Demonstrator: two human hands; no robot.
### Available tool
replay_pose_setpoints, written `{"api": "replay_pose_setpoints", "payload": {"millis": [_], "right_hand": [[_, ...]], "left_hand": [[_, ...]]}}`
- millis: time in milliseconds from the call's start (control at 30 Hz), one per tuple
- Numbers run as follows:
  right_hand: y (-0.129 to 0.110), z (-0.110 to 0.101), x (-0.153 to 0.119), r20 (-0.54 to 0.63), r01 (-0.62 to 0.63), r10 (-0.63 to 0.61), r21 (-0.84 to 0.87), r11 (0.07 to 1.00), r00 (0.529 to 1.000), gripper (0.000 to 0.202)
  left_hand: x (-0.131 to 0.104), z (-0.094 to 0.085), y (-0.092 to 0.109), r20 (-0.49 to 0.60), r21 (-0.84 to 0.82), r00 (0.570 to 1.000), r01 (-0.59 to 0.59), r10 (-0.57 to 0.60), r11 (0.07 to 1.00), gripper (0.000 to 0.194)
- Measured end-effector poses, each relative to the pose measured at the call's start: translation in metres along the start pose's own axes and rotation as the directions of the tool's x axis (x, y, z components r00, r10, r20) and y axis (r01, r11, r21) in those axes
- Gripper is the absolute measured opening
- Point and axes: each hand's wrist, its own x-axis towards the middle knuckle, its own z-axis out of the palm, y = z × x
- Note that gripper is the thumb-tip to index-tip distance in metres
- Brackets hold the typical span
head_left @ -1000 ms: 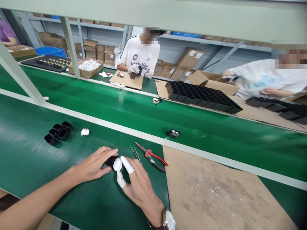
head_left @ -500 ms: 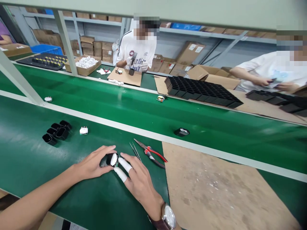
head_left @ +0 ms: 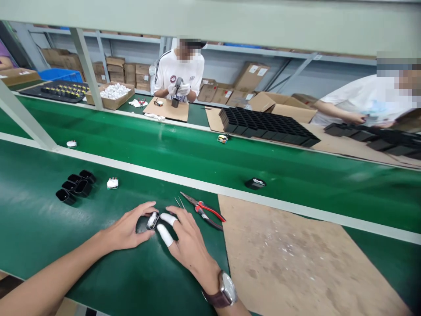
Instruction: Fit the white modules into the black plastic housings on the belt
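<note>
A small black case with a white-topped part in its opening [head_left: 153, 220] lies on the green bench between my hands. My left hand [head_left: 126, 228] holds the case between thumb and fingers from the left. My right hand [head_left: 184, 237], with white covers on two fingers and a watch at the wrist, has its fingers apart just right of the case. Tweezers [head_left: 180, 202] and red-handled pliers [head_left: 203, 210] lie beyond my right hand. To the left are several empty black cases [head_left: 82, 188] and a white-topped circuit part [head_left: 112, 183].
A brown board [head_left: 296, 263] covers the bench at right. Beyond a pale rail [head_left: 184, 179], the green belt [head_left: 184, 153] carries a filled black case [head_left: 255, 183] and two small parts. Two people work across it, beside black case rows [head_left: 269, 127].
The white-topped part now sits deeper in the black case. My right fingers have drawn slightly back from it. On the belt, the black case and small parts have shifted right.
</note>
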Motion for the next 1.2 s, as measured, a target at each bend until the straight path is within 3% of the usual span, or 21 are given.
{"api": "replay_pose_setpoints", "payload": {"millis": [133, 200, 300, 433, 600, 933, 1200], "right_hand": [[0.028, 0.006, -0.01, -0.086, -0.142, 0.119, -0.335, 0.931, 0.989, 0.027], [0.036, 0.007, -0.013, -0.073, -0.141, 0.122, -0.413, 0.9, 0.99, 0.028], [0.03, 0.004, -0.013, -0.03, -0.071, 0.065, -0.315, 0.946, 0.997, 0.033], [0.007, -0.003, -0.008, -0.072, 0.012, -0.022, -0.13, 0.991, 0.997, 0.03], [-0.002, -0.007, -0.006, -0.076, 0.103, -0.121, -0.206, 0.973, 0.99, 0.026], [-0.01, -0.013, -0.003, -0.006, 0.137, -0.147, -0.323, 0.936, 0.989, 0.028], [-0.006, -0.014, -0.001, -0.062, 0.135, -0.156, -0.26, 0.956, 0.986, 0.027]], "left_hand": [[0.001, -0.002, 0.0, 0.022, 0.021, 0.999, 0.049, -0.05, 0.999, 0.082], [0.001, -0.003, -0.002, 0.011, 0.046, 0.999, 0.052, -0.053, 0.998, 0.085], [0.001, -0.001, -0.005, -0.018, 0.067, 0.999, 0.033, -0.032, 0.997, 0.089], [0.003, 0.003, -0.006, -0.041, 0.064, 0.999, 0.002, 0.0, 0.998, 0.089], [0.004, 0.003, -0.005, -0.036, 0.062, 0.999, 0.011, -0.008, 0.998, 0.088], [0.004, 0.003, -0.003, -0.033, 0.056, 0.999, -0.027, 0.029, 0.998, 0.084], [0.003, -0.004, 0.006, 0.055, 0.059, 0.998, -0.038, 0.035, 0.998, 0.089]]}}
